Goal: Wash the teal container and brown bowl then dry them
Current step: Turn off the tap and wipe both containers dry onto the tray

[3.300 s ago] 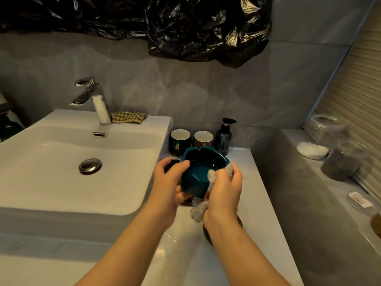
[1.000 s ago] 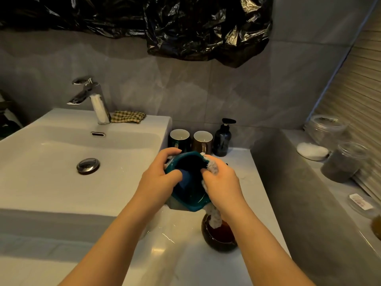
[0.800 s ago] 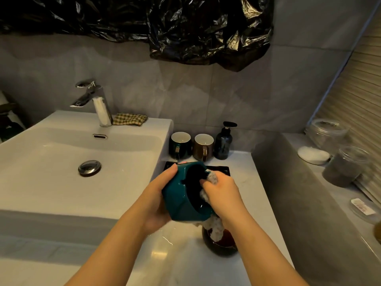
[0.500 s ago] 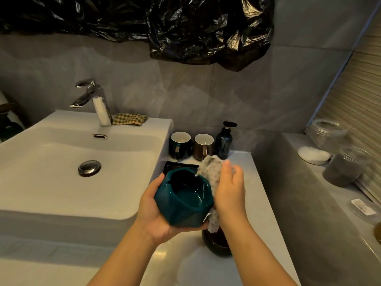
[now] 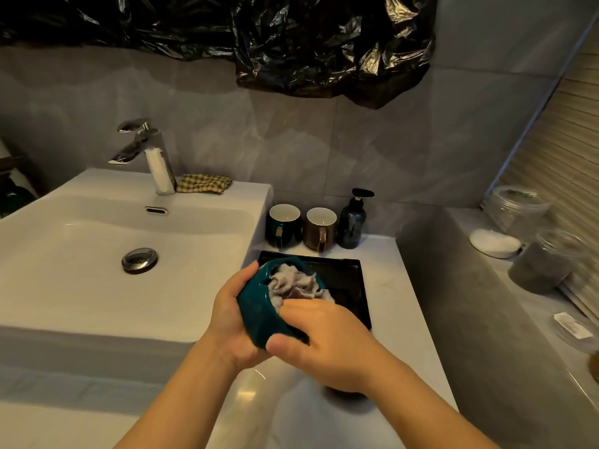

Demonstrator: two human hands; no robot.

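Observation:
My left hand point(image 5: 231, 322) grips the teal container point(image 5: 259, 314) from its left side and holds it tilted above the counter. A grey cloth point(image 5: 293, 283) is bunched inside the container's mouth. My right hand point(image 5: 324, 341) presses that cloth in, fingers inside the rim and thumb against the container's lower wall. The brown bowl point(image 5: 345, 393) stands on the counter under my right wrist, and only a dark sliver of it shows.
A black tray point(image 5: 350, 280) lies on the white counter just behind the container. Two mugs point(image 5: 284, 225) point(image 5: 321, 229) and a dark pump bottle point(image 5: 352, 225) stand at the wall. The white sink point(image 5: 97, 264) with faucet point(image 5: 146, 153) is at left. Clear jars point(image 5: 547, 264) sit on the grey ledge.
The cloth went from beside the container's rim to inside it, pushed in by my right hand. My right hand dropped over the bowl, hiding most of it.

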